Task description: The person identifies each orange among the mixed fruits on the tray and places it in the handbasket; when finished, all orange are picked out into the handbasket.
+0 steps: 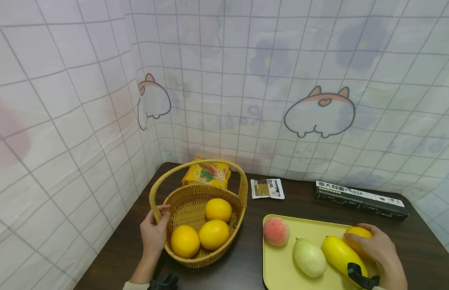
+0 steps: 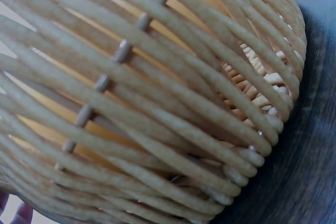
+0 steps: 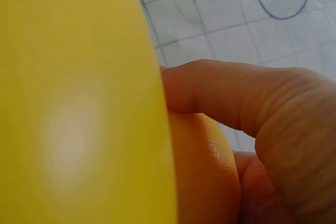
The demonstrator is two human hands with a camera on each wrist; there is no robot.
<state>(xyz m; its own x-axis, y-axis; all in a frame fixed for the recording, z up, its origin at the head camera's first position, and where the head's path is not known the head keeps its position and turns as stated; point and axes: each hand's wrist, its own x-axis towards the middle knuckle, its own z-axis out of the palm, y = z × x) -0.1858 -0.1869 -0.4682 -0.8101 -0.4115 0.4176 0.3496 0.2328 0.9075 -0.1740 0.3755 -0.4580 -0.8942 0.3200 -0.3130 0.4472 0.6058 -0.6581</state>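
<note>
My left hand point(image 1: 154, 230) grips the handle of a wicker basket point(image 1: 199, 264) at its left base. Several round yellow-orange fruits lie in it, among them an orange point(image 1: 185, 241); the left wrist view is filled by the basket's woven side point(image 2: 147, 103). On the right, my right hand point(image 1: 380, 246) holds another orange point(image 1: 359, 232) at the tray's right side, thumb and fingers round it. Against that orange point(image 3: 205, 177) lies a long yellow fruit point(image 1: 342, 254), large in the right wrist view. A pale green fruit point(image 1: 310, 258) and a pink peach point(image 1: 276, 231) share the yellow tray point(image 1: 300, 224).
Behind the basket lies a yellow packet point(image 1: 217, 171). A small white sachet point(image 1: 267, 188) sits near the back wall, and a long black pasta box point(image 1: 360, 200) at the back right. Grid-patterned cloth point(image 1: 224, 88) closes off the back and left of the dark table point(image 1: 246, 237).
</note>
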